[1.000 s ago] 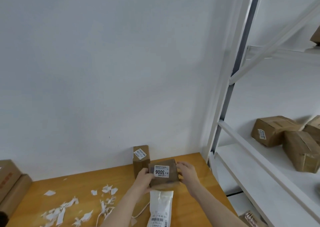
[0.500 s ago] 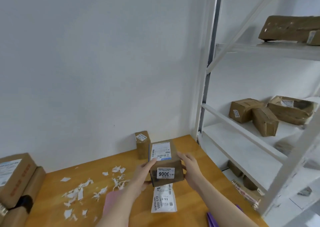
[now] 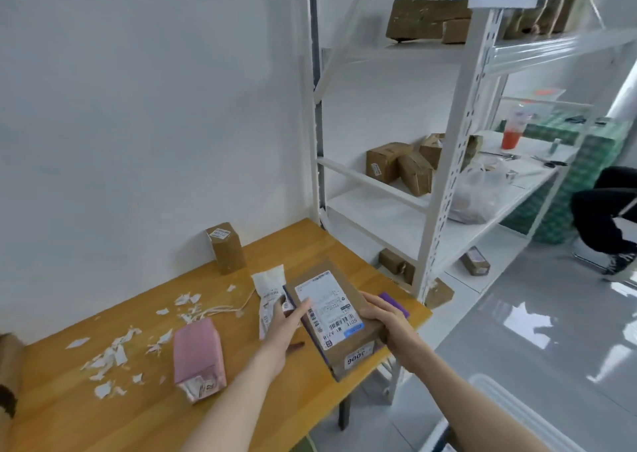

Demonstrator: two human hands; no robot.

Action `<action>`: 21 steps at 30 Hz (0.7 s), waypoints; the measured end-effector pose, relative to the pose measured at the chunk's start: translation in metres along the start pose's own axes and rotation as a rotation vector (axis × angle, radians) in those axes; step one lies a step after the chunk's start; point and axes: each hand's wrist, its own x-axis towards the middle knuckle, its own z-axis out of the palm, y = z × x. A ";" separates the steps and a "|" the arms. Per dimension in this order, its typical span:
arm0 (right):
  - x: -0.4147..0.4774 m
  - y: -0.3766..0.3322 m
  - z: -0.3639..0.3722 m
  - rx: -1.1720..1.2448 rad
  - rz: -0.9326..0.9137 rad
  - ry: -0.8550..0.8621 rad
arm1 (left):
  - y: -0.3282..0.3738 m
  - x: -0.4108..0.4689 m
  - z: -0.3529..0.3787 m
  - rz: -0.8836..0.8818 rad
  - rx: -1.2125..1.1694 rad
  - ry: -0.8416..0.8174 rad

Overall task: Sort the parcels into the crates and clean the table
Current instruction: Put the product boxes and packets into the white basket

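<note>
Crate (image 3: 489,384) rim showed just right of my right forearm, contents hidden. My right hand (image 3: 387,322) gripped the brown parcel (image 3: 339,317) by its right edge above the table (image 3: 310,255); my left hand (image 3: 286,319) lay straight-fingered against its left side. Beyond the right hand, shelves (image 3: 389,224) held brown boxes (image 3: 387,160).

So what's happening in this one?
A person holds a brown box over the right end of the table: the right hand grips its right edge, the left hand rests straight fingers on its label. A pink parcel, a white bag, a small box and paper scraps are on it, so sorting and cleaning are unfinished.
</note>
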 end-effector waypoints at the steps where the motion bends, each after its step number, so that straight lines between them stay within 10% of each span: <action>1: -0.010 0.002 -0.011 -0.001 -0.005 -0.016 | 0.002 -0.011 0.010 -0.016 -0.018 -0.015; 9: -0.081 0.026 -0.132 0.039 0.041 -0.001 | -0.007 -0.038 0.116 -0.238 0.030 -0.275; 21: -0.194 0.062 -0.351 0.268 0.249 0.582 | -0.057 -0.071 0.371 -0.279 0.032 -0.433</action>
